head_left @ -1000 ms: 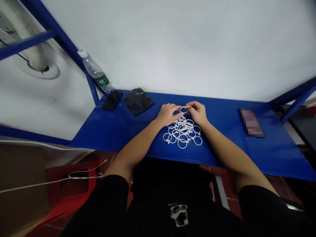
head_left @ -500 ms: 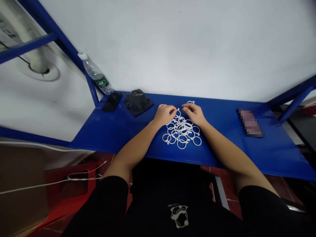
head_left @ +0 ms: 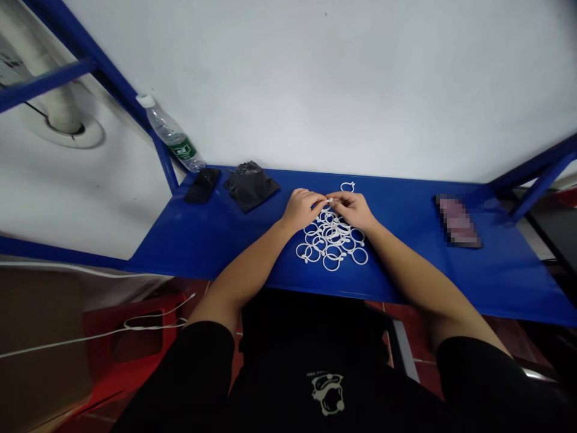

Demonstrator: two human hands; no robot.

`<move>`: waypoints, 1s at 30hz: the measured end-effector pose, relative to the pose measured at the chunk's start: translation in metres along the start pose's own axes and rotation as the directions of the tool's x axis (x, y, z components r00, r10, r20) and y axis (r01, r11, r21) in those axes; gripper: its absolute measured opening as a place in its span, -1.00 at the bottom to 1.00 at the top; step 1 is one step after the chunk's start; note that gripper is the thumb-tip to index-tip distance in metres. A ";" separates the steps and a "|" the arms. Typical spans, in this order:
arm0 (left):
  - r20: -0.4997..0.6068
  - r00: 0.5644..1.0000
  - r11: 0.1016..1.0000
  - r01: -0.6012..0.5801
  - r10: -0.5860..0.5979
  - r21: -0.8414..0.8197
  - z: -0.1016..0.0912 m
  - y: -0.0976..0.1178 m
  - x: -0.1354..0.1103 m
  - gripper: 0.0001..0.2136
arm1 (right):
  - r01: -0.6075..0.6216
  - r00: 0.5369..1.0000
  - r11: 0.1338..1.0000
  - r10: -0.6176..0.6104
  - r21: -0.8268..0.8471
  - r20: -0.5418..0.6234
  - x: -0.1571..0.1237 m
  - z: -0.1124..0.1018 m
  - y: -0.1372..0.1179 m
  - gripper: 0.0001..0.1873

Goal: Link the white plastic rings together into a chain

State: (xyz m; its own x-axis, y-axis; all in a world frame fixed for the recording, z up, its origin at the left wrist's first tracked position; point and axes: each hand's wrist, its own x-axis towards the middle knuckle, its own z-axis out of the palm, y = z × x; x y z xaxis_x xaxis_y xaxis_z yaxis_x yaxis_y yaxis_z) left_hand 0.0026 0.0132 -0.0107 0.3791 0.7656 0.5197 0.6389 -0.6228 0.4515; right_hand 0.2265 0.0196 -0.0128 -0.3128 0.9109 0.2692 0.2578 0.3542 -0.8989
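Your left hand [head_left: 303, 208] and right hand [head_left: 354, 209] meet at 12 o'clock of the pile [head_left: 333, 234], both grips seeming to pinch one white ring [head_left: 330, 200] by its knobbed end. Fingers hide much of its hoop, so whether its ends are joined, you cannot tell from here.

The loose ring [head_left: 347, 187] lies apart on the blue surface [head_left: 406, 246], just past 12, near your right hand's knuckles; a backward nudge there could push it toward the wall. The ring's knob is small, so uneven pressure between your fingertips could make it slip or spring away. Below, the pile's hoops overlap: if the held one hooks a neighbour, lifting could drag several along. The bag [head_left: 251, 187] sits at 10 o'clock, well clear.
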 end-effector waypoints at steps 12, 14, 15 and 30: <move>0.116 0.992 0.999 -0.040 0.042 -0.023 0.001 0.008 0.001 -0.91 | -0.020 0.990 0.999 0.014 -0.041 -0.141 0.008 -0.002 0.001 -0.85; 0.104 0.994 0.999 -0.026 0.029 -0.029 0.001 0.006 0.001 -0.87 | -0.020 0.985 0.999 0.013 -0.037 -0.175 0.009 -0.003 0.004 -0.83; 0.090 0.996 1.000 -0.008 0.011 -0.026 0.000 0.004 0.001 -0.85 | -0.024 0.979 0.999 0.019 -0.023 -0.201 0.009 -0.004 0.007 -0.80; -0.032 0.989 0.988 0.148 -0.147 0.038 0.003 -0.009 0.001 -0.86 | 0.021 0.968 0.975 -0.075 -0.223 -0.238 0.009 -0.021 0.023 -0.66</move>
State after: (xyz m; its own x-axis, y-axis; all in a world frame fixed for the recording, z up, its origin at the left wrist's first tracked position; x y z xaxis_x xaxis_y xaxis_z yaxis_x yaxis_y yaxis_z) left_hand -0.0010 0.0203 -0.0160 0.2593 0.8432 0.4709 0.7129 -0.4960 0.4957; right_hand 0.2489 0.0403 -0.0233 -0.1050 0.9058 0.4105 0.4484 0.4116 -0.7934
